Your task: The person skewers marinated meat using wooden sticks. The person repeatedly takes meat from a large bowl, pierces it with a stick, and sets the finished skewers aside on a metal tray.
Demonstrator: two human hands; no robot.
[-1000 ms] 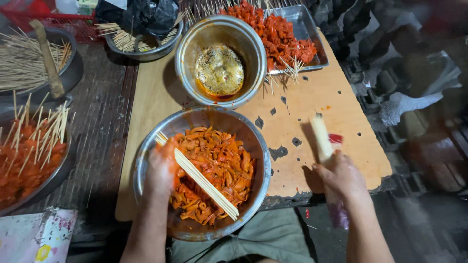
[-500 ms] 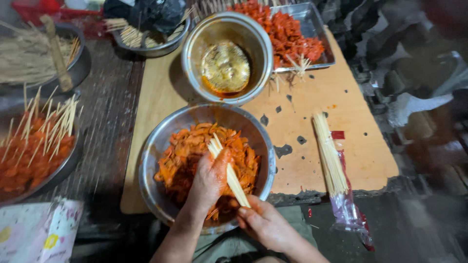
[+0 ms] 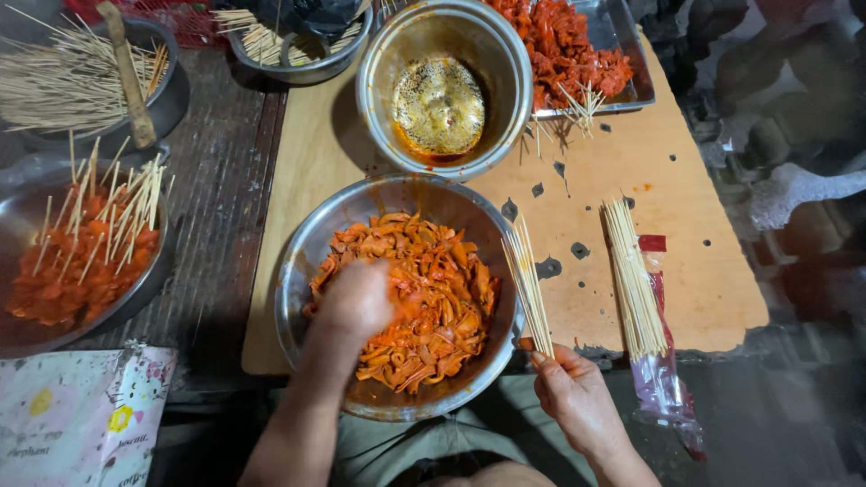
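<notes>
A steel bowl (image 3: 298,261) full of orange marinated strips (image 3: 433,298) sits at the near edge of a wooden board (image 3: 622,171). My left hand (image 3: 356,302) is down in the bowl, fingers closed on the strips. My right hand (image 3: 573,397) is at the bowl's right rim and holds a bundle of bamboo skewers (image 3: 528,284) by its near end, fanned over the rim. A second bundle of skewers (image 3: 631,275) lies on the board on a clear plastic wrapper (image 3: 667,388).
A steel bowl of oily sauce (image 3: 442,104) and a tray of red meat (image 3: 568,50) stand at the back. At left are a bowl of skewered pieces (image 3: 81,252), a pan of loose skewers (image 3: 72,81) and a patterned bag (image 3: 81,415).
My right hand has drawn the skewer bundle out of the bowl to its right rim. My left hand has stayed in the bowl and closed on the strips.
</notes>
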